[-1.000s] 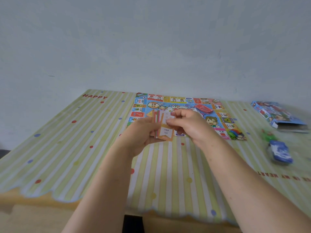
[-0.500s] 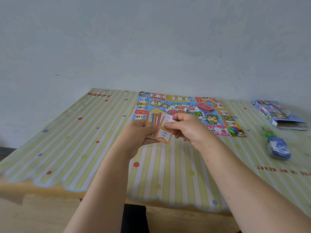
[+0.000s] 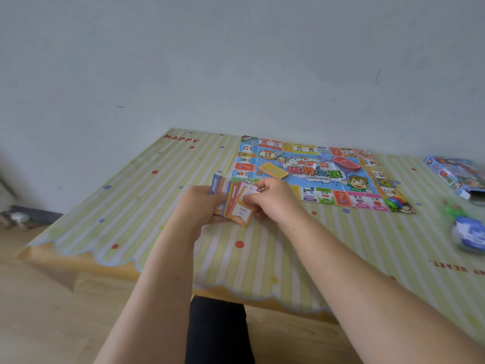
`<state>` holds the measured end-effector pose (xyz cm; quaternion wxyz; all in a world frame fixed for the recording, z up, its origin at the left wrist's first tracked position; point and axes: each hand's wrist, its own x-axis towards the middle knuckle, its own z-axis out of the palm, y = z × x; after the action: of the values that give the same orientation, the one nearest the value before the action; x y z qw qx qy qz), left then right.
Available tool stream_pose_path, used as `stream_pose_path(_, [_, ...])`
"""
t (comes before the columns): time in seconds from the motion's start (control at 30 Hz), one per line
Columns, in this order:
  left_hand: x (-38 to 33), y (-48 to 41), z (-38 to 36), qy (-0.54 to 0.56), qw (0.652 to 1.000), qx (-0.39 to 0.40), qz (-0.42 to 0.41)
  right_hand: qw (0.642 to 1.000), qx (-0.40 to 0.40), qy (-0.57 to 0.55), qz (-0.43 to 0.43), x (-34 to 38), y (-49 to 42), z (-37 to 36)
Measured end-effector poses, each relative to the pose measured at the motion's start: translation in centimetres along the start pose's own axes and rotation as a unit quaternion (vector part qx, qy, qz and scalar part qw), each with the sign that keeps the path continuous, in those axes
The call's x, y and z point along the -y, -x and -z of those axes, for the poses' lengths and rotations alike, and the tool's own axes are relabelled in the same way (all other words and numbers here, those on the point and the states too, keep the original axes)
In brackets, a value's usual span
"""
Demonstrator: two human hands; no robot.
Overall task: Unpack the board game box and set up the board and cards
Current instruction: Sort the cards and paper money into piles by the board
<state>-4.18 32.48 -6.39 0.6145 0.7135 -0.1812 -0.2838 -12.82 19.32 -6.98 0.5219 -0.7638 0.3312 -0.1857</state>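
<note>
The colourful game board (image 3: 315,174) lies unfolded at the back middle of the table. On it sit an orange card deck (image 3: 273,170), a red card deck (image 3: 346,163), a white die (image 3: 316,166) and coloured pawns (image 3: 393,201) at its near right corner. My left hand (image 3: 200,206) holds a fanned stack of coloured cards (image 3: 231,199) just in front of the board. My right hand (image 3: 273,199) pinches the front orange card (image 3: 242,212) of that fan. The opened game box (image 3: 458,176) lies at the far right.
A striped, dotted tablecloth (image 3: 131,214) covers the table, scalloped at its near edge. A blue packet in clear plastic (image 3: 469,233) and a green item (image 3: 452,208) lie at the right. A grey wall stands behind the table. Wooden floor shows at the left.
The view has tipped down and to the left. My hands have spread the cards wider, a blue and orange one now sticking out at the left of the fan.
</note>
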Motion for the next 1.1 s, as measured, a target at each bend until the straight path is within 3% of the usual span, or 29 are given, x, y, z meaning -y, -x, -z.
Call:
stream_pose_path(0.2, [1.1, -1.9, 0.4, -0.11, 0.988, -0.103, -0.028, 0.993, -0.023, 0.111, 0.022, 0.6, -0.6, -1.7])
stream_pose_path(0.43, [1.4, -2.2, -0.3, -0.197, 0.97, -0.135, -0.044, 0.981, -0.036, 0.187, 0.044, 0.3, -0.7, -2.4])
stream_pose_path(0.63, [1.4, -2.2, -0.1, -0.338, 0.924, -0.178, 0.002, 0.958, -0.027, 0.278, 0.065, 0.3, -0.4, -2.6])
stream_pose_path(0.93, [1.4, -1.9, -0.1, -0.41, 0.89, -0.197, -0.021, 0.952, -0.023, 0.291, 0.098, -0.2, -0.3, -2.1])
stream_pose_path(1.1, [1.6, -1.9, -0.3, -0.385, 0.898, -0.209, -0.047, 0.953, -0.018, 0.284, 0.099, -0.5, -0.3, -1.8])
